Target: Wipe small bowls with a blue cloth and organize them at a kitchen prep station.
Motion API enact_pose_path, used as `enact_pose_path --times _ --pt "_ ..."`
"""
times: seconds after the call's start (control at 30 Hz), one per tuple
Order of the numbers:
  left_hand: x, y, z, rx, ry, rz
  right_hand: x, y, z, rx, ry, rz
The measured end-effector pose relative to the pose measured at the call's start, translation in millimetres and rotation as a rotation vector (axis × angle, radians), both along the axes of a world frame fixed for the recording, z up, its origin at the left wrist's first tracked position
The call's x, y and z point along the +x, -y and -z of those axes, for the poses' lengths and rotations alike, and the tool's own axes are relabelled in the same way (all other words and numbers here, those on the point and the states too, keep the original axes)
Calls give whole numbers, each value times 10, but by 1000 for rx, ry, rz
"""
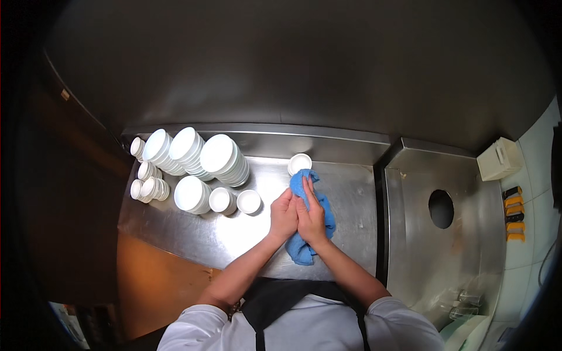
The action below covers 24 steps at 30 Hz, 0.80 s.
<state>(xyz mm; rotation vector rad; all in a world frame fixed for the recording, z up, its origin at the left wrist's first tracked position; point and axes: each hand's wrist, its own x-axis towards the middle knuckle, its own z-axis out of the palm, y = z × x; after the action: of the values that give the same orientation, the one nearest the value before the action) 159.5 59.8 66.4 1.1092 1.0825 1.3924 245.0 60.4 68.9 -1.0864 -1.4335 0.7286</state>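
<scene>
My left hand (284, 213) and my right hand (311, 217) are pressed together over the steel counter (353, 210). Between them is a blue terry cloth (303, 253), bunched up at the fingertips and trailing down behind my right hand. Whether something sits inside the cloth is hidden. Just beyond my fingertips stands a small white bowl (300, 164). Left of my hands are another small white bowl (249, 202) and a short stack of small bowls (222, 201).
Tall stacks of larger white bowls (225, 160) line the counter's back left, with small dish stacks (155, 188) at the far left. To the right, past a dark gap, lies a steel surface with a round hole (441, 209). Yellow and black handles (514, 214) line the tiled wall.
</scene>
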Motion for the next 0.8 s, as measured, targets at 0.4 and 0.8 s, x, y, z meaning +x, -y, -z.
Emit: enact_pose_path --times 0.4,0.8 --pt "-220 141 122 -66 201 -219 -261 318 -101 -317 -180 -172" --pt "-854 436 83 -690 942 278 -187 288 71 343 524 -381"
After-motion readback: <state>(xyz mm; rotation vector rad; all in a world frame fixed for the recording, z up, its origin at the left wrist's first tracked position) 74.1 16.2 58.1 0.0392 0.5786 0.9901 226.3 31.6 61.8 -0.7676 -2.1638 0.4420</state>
